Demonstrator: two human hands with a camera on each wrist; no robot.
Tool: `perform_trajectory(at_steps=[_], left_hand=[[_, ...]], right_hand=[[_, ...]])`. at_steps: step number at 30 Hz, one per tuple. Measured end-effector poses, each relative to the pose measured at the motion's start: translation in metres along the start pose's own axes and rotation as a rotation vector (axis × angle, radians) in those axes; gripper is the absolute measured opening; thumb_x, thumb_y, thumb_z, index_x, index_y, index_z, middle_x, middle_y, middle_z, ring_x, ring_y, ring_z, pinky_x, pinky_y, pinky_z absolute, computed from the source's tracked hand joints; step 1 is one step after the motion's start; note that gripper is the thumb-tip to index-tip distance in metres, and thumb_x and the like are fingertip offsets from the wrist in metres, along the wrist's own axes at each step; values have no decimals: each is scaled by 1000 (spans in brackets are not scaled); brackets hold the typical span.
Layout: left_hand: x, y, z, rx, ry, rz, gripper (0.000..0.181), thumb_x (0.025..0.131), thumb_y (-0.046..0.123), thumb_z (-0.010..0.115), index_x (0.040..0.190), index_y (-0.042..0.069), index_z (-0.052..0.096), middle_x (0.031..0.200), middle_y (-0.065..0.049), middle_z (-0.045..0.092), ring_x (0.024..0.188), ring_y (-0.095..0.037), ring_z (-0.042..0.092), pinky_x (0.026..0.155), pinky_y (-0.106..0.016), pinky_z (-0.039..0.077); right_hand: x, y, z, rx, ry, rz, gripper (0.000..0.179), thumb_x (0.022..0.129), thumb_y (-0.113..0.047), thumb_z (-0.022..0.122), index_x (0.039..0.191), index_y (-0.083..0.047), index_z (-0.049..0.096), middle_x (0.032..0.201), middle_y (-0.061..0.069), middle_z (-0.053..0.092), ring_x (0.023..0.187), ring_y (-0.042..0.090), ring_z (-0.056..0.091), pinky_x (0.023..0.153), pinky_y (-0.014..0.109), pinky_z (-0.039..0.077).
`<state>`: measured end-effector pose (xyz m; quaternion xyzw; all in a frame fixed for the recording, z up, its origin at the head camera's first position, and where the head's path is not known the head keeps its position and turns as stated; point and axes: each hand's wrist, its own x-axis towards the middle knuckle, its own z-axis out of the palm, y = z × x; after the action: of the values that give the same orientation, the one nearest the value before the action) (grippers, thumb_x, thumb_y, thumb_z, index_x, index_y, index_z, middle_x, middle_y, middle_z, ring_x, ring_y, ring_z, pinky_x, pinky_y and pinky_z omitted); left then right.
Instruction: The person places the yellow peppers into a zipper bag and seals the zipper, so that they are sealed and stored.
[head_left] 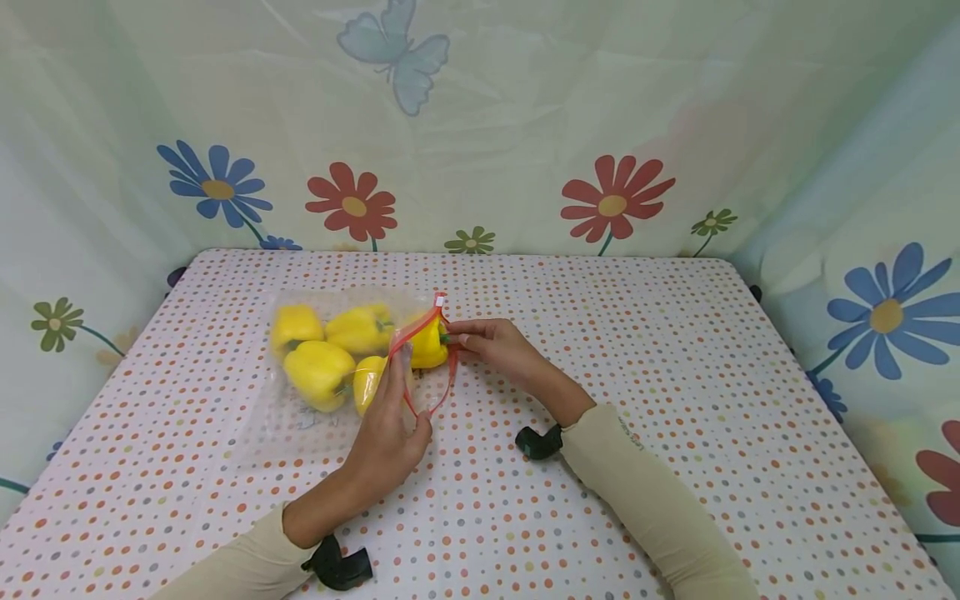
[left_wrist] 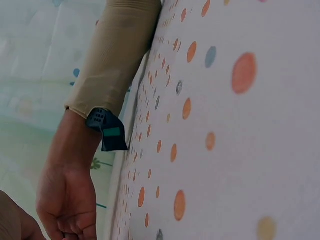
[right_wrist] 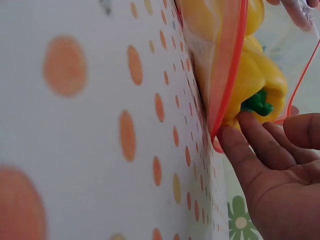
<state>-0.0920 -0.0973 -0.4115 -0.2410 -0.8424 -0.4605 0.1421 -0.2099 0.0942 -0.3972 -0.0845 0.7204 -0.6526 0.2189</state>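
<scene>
A clear zip bag (head_left: 258, 425) with a red zip edge lies on the table, its mouth facing right. Several yellow bell peppers (head_left: 320, 372) are inside it. My left hand (head_left: 386, 442) grips the bag's near rim by the mouth; in the left wrist view its hold is out of sight. One bell pepper (head_left: 429, 343) sits right at the mouth, its green stem pointing outward. My right hand (head_left: 498, 350) touches this pepper near the stem. In the right wrist view, the right hand's fingers (right_wrist: 267, 147) reach out fairly straight against the pepper and the red rim, thumb apart.
The dotted tablecloth (head_left: 675, 375) covers the whole table. A flower-printed curtain (head_left: 495, 125) stands behind the far edge and along both sides. Each wrist wears a dark strap mount (head_left: 538, 443).
</scene>
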Motion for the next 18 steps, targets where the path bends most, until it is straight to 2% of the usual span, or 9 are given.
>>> perform_trajectory(at_steps=[7, 18], left_hand=[[0, 1, -1, -15, -5, -18, 104, 79, -15, 65, 155, 5, -3, 161, -9, 7, 146, -21, 12, 114, -28, 13], [0, 1, -2, -18, -12, -10, 103, 80, -15, 65, 155, 3, -4, 161, -10, 6, 146, -23, 13, 114, -29, 13]], right_hand=[[4, 0, -4, 21, -26, 26, 33, 101, -2, 44, 130, 3, 59, 128, 14, 62, 115, 23, 61, 93, 37, 49], [5, -1, -2, -3, -35, 13, 31, 100, -2, 49, 129, 2, 61, 130, 12, 60, 116, 22, 60, 93, 34, 49]])
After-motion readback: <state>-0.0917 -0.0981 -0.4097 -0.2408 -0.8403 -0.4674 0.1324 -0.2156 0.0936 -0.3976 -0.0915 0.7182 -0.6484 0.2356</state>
